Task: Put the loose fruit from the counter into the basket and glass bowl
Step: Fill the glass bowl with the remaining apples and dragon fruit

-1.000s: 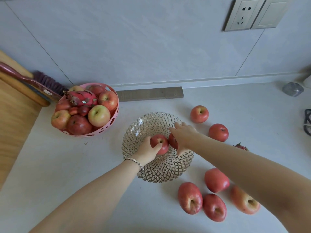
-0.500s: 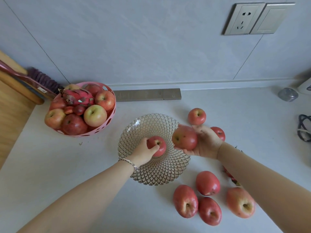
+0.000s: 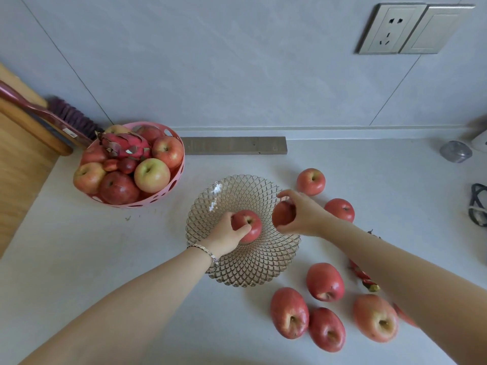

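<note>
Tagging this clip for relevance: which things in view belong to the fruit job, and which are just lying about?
Job: glass bowl; pink basket; left hand gripping a red apple; right hand gripping a second apple; loose apples on the counter.
Lying about: brush; wall socket; grey strip; black cable.
</note>
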Motion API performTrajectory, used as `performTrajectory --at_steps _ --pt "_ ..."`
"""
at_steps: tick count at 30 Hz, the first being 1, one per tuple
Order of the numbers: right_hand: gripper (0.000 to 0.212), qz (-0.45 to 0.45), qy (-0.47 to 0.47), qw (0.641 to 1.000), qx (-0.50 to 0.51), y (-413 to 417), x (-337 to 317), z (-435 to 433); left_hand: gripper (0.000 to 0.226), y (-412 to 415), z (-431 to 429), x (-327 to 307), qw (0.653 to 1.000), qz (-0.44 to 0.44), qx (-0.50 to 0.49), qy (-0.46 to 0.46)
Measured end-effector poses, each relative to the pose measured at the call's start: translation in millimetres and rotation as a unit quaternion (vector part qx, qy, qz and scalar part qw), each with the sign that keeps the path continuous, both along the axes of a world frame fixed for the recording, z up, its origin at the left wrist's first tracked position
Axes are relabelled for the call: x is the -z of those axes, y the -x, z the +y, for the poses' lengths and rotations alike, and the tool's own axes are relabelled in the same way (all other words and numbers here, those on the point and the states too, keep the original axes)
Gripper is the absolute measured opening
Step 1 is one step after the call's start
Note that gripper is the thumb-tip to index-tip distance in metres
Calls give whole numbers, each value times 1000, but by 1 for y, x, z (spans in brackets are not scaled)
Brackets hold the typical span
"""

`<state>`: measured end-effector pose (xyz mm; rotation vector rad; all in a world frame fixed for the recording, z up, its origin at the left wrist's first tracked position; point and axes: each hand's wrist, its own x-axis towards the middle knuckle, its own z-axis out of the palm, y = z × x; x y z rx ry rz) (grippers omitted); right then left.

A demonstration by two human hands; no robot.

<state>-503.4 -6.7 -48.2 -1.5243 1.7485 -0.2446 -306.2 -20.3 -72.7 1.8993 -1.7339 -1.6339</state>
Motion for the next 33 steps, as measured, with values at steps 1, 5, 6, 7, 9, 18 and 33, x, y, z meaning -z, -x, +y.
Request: performTrajectory --at_steps 1,5,6,7,9,18,33 --pt "75 40 7 998 -45 -4 2 0 53 0 0 0 1000 4 -3 -1" --pt "71 186 83 961 -185 -16 12 -2 55 0 0 0 1000 14 -16 -8" --pt "71 217 102 948 -211 -17 13 -4 55 0 0 0 1000 16 -19 -10" --pt "70 244 111 934 -236 -19 15 -6 55 -1 0 0 999 19 -23 -11" --pt "69 283 117 911 -275 -21 20 -9 54 -1 -1 1 999 25 -27 -14" --pt "96 221 77 947 -220 -16 33 -2 54 -2 -1 5 999 21 -28 -7" --pt "103 149 43 983 -95 -15 28 -5 61 0 -1 7 997 39 -51 -34"
